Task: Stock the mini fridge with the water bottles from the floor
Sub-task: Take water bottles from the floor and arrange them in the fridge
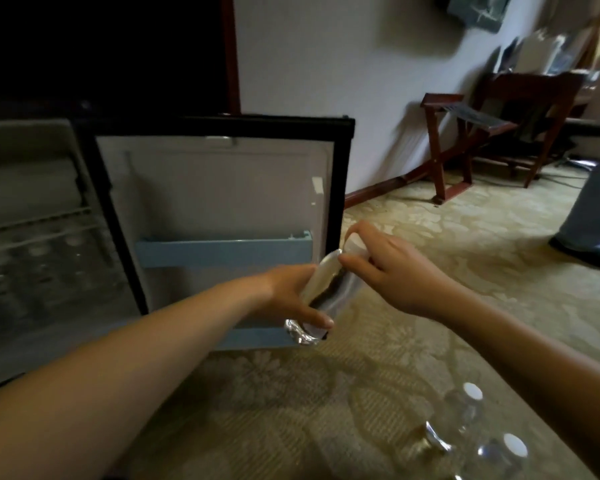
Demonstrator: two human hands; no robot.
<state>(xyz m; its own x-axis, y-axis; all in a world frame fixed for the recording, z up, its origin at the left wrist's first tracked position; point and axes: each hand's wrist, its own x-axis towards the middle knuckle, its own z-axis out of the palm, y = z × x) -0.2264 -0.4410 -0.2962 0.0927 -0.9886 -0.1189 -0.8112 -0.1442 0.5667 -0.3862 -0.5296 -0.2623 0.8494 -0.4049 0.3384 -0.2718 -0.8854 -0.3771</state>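
A clear water bottle [329, 289] is held tilted in the air in front of the open fridge door [219, 188]. My left hand [291, 292] grips its body from the left, thumb across the lower part. My right hand [385, 268] pinches the bottle's capped top end. The mini fridge [32, 237] stands open at the left, with several bottles blurred on the shelf under its wire rack. More water bottles [475, 434] with white caps stand on the carpet at the lower right, partly hidden by my right forearm.
Two blue door shelves [222, 252] cross the inside of the fridge door. A wooden luggage rack [465, 140] and a desk stand along the wall at the right. Another person's leg and shoe [589, 233] are at the far right on the patterned carpet.
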